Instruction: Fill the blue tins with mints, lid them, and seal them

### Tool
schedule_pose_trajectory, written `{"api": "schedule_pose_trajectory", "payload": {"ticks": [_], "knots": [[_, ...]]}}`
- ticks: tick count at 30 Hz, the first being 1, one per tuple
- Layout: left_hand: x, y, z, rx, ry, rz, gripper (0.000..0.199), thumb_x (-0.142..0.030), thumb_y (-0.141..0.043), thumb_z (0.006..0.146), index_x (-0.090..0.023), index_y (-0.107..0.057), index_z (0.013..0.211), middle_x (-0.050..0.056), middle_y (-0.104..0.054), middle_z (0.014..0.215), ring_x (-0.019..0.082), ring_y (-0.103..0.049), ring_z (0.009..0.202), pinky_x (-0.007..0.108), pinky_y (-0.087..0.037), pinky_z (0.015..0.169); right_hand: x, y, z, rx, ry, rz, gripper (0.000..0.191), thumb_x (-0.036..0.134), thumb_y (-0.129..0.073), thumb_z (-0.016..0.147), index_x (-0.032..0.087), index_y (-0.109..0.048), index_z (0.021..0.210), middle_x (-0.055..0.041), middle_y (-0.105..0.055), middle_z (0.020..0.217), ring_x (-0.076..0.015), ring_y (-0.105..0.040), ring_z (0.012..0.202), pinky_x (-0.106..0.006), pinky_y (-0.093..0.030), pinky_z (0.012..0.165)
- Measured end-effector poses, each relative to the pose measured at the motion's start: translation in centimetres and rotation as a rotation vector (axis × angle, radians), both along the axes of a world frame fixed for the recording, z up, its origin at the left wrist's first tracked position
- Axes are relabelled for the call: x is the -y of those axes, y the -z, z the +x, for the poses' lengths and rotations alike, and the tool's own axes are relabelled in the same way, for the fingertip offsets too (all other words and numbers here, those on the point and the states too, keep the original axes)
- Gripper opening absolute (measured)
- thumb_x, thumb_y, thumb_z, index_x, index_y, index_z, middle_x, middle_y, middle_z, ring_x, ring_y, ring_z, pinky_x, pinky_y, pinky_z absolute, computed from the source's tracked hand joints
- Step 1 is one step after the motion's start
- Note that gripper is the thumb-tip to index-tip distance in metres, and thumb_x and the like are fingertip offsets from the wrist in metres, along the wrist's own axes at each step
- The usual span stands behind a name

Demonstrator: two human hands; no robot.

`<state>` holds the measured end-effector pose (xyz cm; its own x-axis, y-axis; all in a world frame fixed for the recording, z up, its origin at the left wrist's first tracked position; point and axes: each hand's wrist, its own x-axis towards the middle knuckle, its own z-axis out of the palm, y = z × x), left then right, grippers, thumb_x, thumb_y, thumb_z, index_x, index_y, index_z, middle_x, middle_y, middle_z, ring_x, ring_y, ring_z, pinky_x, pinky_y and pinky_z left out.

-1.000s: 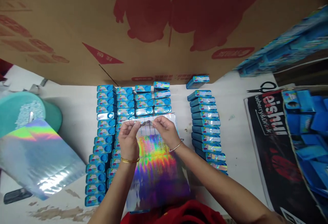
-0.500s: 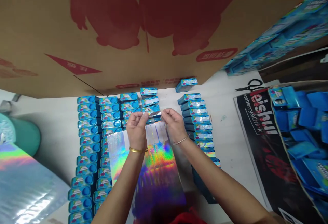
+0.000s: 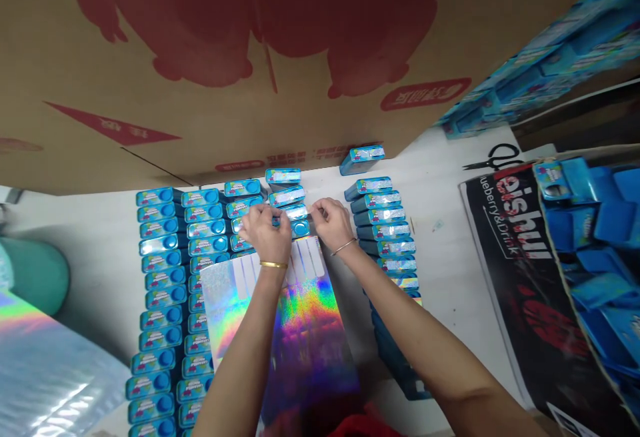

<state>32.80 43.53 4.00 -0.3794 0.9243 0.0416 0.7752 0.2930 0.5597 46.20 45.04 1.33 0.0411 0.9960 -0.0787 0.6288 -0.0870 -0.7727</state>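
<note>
A shiny clear strip lies across the top of a blue tin in the third row from the left. My left hand pinches at the strip's left end, fingers bent over the tin. At its right end my right hand has thumb and forefinger closed on the strip. Just below the hands, a holographic sheet bears white strip-shaped patches along its upper part. Rows of blue tins stand left of the sheet. Another row of tins, with shiny strips on top, stands to the right.
A large brown carton rises behind the tins. Scissors lie at the right, near a black printed box full of blue tins. At the left are a teal bin and another holographic sheet.
Both hands have moved from holding the strip in the air above the sheet to a tin top, where the strip now rests. The camera view has shifted slightly.
</note>
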Motion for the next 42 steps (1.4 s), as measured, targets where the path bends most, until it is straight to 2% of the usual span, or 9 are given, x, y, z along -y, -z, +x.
{"api": "schedule_pose_trajectory", "payload": {"ticks": [7, 12, 17, 20, 23, 29, 33, 38, 42], "knots": [[-0.3, 0.3, -0.7, -0.070, -0.091, 0.018, 0.045, -0.039, -0.070, 0.068, -0.019, -0.050, 0.104, 0.014, -0.051, 0.110, 0.037, -0.047, 0.105, 0.051, -0.037, 0.083, 0.9, 2.3, -0.4, -0.293, 0.023, -0.027, 0.025, 0.030, -0.050, 0.086, 0.019, -0.068, 0.099, 0.0004, -0.057, 0.070, -0.0153, -0.051, 0.068, -0.027, -0.040, 0.066], [-0.7, -0.1, -1.1, -0.076, -0.054, -0.084, 0.043, -0.035, -0.070, 0.070, -0.018, -0.054, 0.106, 0.016, -0.052, 0.113, 0.039, -0.048, 0.107, 0.054, -0.038, 0.084, 1.9, 1.2, 1.2, 0.068, -0.256, -0.035, 0.036, 0.016, -0.043, 0.088, 0.022, -0.068, 0.112, -0.0057, -0.065, 0.089, -0.0207, -0.053, 0.088, -0.034, -0.037, 0.079], [2.6, -2.3, -8.2, 0.026, 0.369, -0.001, 0.018, -0.032, -0.048, 0.090, -0.020, -0.061, 0.094, 0.008, -0.061, 0.098, 0.024, -0.055, 0.096, 0.040, -0.040, 0.086, 2.7, -1.5, 1.3, 0.214, -0.159, 0.085, 0.036, 0.022, -0.040, 0.092, 0.015, -0.062, 0.120, -0.0115, -0.064, 0.100, -0.0256, -0.051, 0.094, -0.037, -0.035, 0.082], [6.1, -3.1, -13.8, -0.181, 0.445, 0.008, 0.025, -0.038, -0.050, 0.089, -0.022, -0.064, 0.101, 0.009, -0.060, 0.106, 0.025, -0.052, 0.100, 0.041, -0.037, 0.087, 4.1, -3.6, -1.6, 0.148, -0.228, 0.146, 0.031, 0.027, -0.039, 0.095, 0.018, -0.065, 0.108, -0.0096, -0.063, 0.101, -0.0239, -0.050, 0.095, -0.035, -0.034, 0.082], [8.6, -2.5, -16.7, -0.297, 0.494, -0.063, 0.031, -0.043, -0.055, 0.086, -0.021, -0.064, 0.106, 0.011, -0.058, 0.112, 0.028, -0.050, 0.102, 0.040, -0.036, 0.083, 5.8, -4.8, -6.1, 0.151, -0.393, 0.149, 0.028, 0.031, -0.041, 0.096, 0.020, -0.066, 0.103, -0.0080, -0.063, 0.103, -0.0224, -0.048, 0.097, -0.035, -0.032, 0.083], [9.8, -1.4, -16.4, -0.245, 0.508, -0.024, 0.020, -0.037, -0.049, 0.091, -0.020, -0.060, 0.092, 0.010, -0.061, 0.106, 0.025, -0.051, 0.102, 0.040, -0.034, 0.084, 7.6, -4.2, -11.8, 0.304, -0.635, 0.151, 0.027, 0.033, -0.043, 0.096, 0.020, -0.065, 0.101, -0.0080, -0.062, 0.100, -0.0232, -0.046, 0.095, -0.037, -0.028, 0.081], [9.7, -1.8, -16.3, -0.228, 0.551, 0.004, 0.019, -0.034, -0.046, 0.093, -0.020, -0.059, 0.091, 0.007, -0.064, 0.101, 0.023, -0.053, 0.098, 0.039, -0.033, 0.083, 7.4, -3.8, -12.1, 0.329, -0.646, 0.153, 0.028, 0.030, -0.040, 0.098, 0.019, -0.064, 0.091, -0.0072, -0.062, 0.095, -0.0221, -0.047, 0.091, -0.036, -0.026, 0.079], [10.1, -2.0, -16.2, -0.408, 0.714, 0.083, 0.022, -0.022, -0.047, 0.091, -0.025, -0.064, 0.106, 0.006, -0.066, 0.113, 0.024, -0.054, 0.101, 0.041, -0.033, 0.083, 7.4, -3.5, -12.2, 0.318, -0.621, 0.112, 0.023, 0.027, -0.044, 0.096, 0.018, -0.063, 0.087, -0.0064, -0.064, 0.092, -0.0222, -0.048, 0.089, -0.036, -0.026, 0.075], [11.2, -1.5, -15.7, -0.466, 0.723, 0.144, 0.025, -0.017, -0.046, 0.091, -0.024, -0.064, 0.107, 0.006, -0.066, 0.120, 0.024, -0.055, 0.103, 0.041, -0.034, 0.084, 7.6, -3.1, -12.4, 0.332, -0.584, 0.109, 0.024, 0.026, -0.042, 0.096, 0.018, -0.062, 0.085, -0.0072, -0.064, 0.092, -0.0231, -0.048, 0.089, -0.036, -0.026, 0.075]]}}
